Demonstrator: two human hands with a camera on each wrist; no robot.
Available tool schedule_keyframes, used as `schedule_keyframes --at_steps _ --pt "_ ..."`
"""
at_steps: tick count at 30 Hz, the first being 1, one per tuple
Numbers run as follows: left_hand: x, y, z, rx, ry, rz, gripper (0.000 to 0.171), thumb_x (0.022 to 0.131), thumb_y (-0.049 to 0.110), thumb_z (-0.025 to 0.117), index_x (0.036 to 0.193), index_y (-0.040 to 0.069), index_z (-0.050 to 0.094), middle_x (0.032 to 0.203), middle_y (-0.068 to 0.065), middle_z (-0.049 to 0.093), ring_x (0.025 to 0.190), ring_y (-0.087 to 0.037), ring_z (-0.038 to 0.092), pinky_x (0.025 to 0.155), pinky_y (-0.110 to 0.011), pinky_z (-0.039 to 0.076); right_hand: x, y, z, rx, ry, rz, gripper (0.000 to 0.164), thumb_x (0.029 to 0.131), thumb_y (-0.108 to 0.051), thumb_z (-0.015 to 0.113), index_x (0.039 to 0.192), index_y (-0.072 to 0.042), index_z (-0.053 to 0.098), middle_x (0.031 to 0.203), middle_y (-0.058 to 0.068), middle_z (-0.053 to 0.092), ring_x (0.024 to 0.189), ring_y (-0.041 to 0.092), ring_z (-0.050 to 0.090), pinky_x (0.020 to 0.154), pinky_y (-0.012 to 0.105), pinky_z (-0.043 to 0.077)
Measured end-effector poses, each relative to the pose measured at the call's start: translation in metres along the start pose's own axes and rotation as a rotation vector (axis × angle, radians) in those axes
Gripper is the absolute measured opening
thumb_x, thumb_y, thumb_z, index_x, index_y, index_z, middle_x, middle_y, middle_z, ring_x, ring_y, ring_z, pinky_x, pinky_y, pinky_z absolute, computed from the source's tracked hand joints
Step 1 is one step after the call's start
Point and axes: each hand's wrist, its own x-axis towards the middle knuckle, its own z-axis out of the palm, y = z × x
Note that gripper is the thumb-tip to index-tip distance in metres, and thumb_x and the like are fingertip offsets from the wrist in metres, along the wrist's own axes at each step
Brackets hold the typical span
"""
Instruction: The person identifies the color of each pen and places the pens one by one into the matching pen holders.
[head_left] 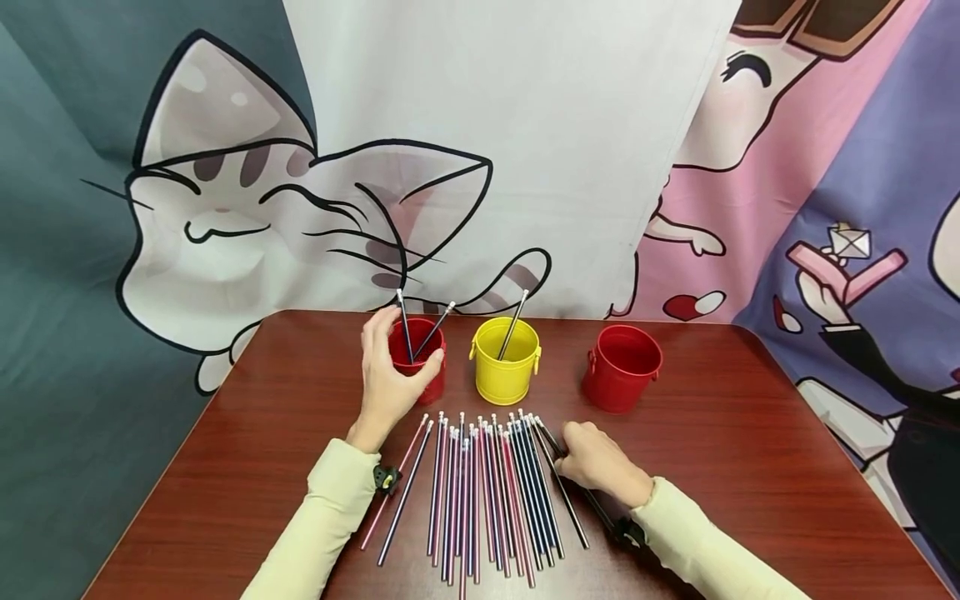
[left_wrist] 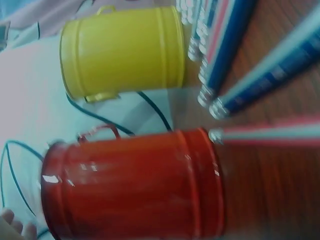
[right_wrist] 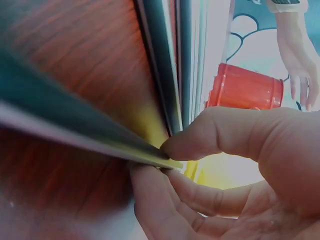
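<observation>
My left hand [head_left: 386,383] is at the left red bucket [head_left: 431,390], thumb and fingers spread apart beside its rim. Two dark pencils [head_left: 407,329] lean inside that bucket, pink-white eraser ends up. In the left wrist view only blurred fingertips [left_wrist: 15,230] show past the bucket's mouth. My right hand [head_left: 600,462] pinches a dark pencil [right_wrist: 95,125] between thumb and fingers, near its eraser end, at the right side of the pencil row. Many pink, blue and black pencils [head_left: 491,500] lie side by side on the table, erasers toward the buckets.
A yellow bucket [head_left: 502,379] with one dark pencil [head_left: 513,325] stands in the middle at the back. To its right stands another red bucket [head_left: 618,383]. The brown table [head_left: 750,467] ends at a printed cloth backdrop [head_left: 585,167].
</observation>
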Motion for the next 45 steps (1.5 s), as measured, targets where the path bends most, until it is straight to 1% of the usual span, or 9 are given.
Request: schedule_keyframes --at_steps 4,9,13,16,19,23,29,38,45 --pt "-0.002 0.013 0.010 -0.091 -0.095 0.002 0.084 0.067 0.021 0.080 0.138 0.015 0.035 0.135 -0.005 0.039 0.120 -0.019 0.043 0.097 -0.039 0.042 0.001 0.001 -0.004 0.028 0.000 0.016 0.027 0.067 -0.012 0.069 0.055 -0.008 0.045 0.051 -0.001 0.038 0.049 0.015 0.036 0.045 0.029 0.034" --pt "-0.010 0.024 0.024 -0.148 -0.302 -0.139 0.094 0.069 0.032 0.080 0.143 0.019 0.023 0.142 -0.005 0.031 0.128 -0.020 0.037 0.101 -0.038 0.037 0.004 0.001 -0.011 0.104 0.021 0.035 0.022 0.069 -0.012 0.072 0.068 -0.006 0.052 0.057 0.002 0.046 0.053 0.016 0.044 0.050 0.029 0.039" --pt "-0.016 0.031 0.036 -0.083 -0.448 -0.208 0.100 0.070 0.045 0.076 0.145 0.022 0.015 0.146 -0.005 0.023 0.129 -0.025 0.033 0.101 -0.044 0.036 0.007 0.000 -0.020 0.180 0.048 0.027 0.016 0.071 -0.011 0.071 0.075 -0.008 0.056 0.059 0.000 0.049 0.053 0.014 0.045 0.050 0.027 0.040" --pt "-0.017 0.034 0.046 -0.002 -0.508 -0.225 0.104 0.068 0.052 0.073 0.146 0.024 0.010 0.147 -0.005 0.019 0.132 -0.028 0.026 0.102 -0.049 0.033 0.010 -0.001 -0.029 0.237 0.090 -0.005 0.015 0.073 -0.009 0.070 0.078 -0.009 0.056 0.063 -0.001 0.052 0.055 0.012 0.047 0.052 0.025 0.043" --pt "-0.016 0.034 0.057 0.061 -0.526 -0.242 0.110 0.065 0.057 0.072 0.147 0.026 0.005 0.148 -0.004 0.016 0.136 -0.027 0.017 0.104 -0.052 0.027 0.011 -0.003 -0.039 0.298 0.140 -0.040 0.016 0.072 -0.007 0.069 0.080 -0.007 0.056 0.067 0.000 0.055 0.059 0.013 0.049 0.054 0.025 0.045" --pt "-0.013 0.032 0.070 0.089 -0.528 -0.293 0.116 0.062 0.061 0.073 0.147 0.026 0.002 0.148 -0.002 0.015 0.135 -0.024 0.017 0.105 -0.051 0.026 0.014 -0.007 -0.051 0.370 0.206 -0.058 0.015 0.073 -0.006 0.067 0.084 -0.006 0.057 0.071 0.002 0.057 0.060 0.015 0.049 0.053 0.026 0.047" --pt "-0.011 0.020 0.082 0.026 -0.509 -0.384 0.115 0.062 0.063 0.072 0.146 0.027 0.004 0.146 -0.002 0.018 0.131 -0.022 0.024 0.105 -0.051 0.026 0.017 -0.016 -0.059 0.444 0.350 -0.133 0.013 0.076 -0.009 0.066 0.087 -0.009 0.058 0.075 0.001 0.058 0.062 0.015 0.051 0.057 0.024 0.047" --pt "-0.012 0.010 0.092 -0.056 -0.472 -0.450 0.098 0.067 0.070 0.063 0.144 0.036 0.012 0.144 0.003 0.026 0.127 -0.022 0.036 0.102 -0.052 0.031 0.025 -0.026 -0.063 0.581 0.515 -0.240 0.015 0.080 -0.009 0.068 0.091 -0.010 0.058 0.081 0.002 0.060 0.072 0.014 0.056 0.065 0.025 0.050" --pt "-0.012 0.006 0.095 -0.098 -0.490 -0.479 0.089 0.071 0.064 0.063 0.142 0.032 0.021 0.139 0.004 0.033 0.124 -0.017 0.039 0.103 -0.047 0.033 0.021 -0.043 -0.073 0.618 0.644 -0.332 0.016 0.080 0.000 0.066 0.093 0.002 0.057 0.082 0.011 0.062 0.069 0.020 0.058 0.060 0.024 0.049"
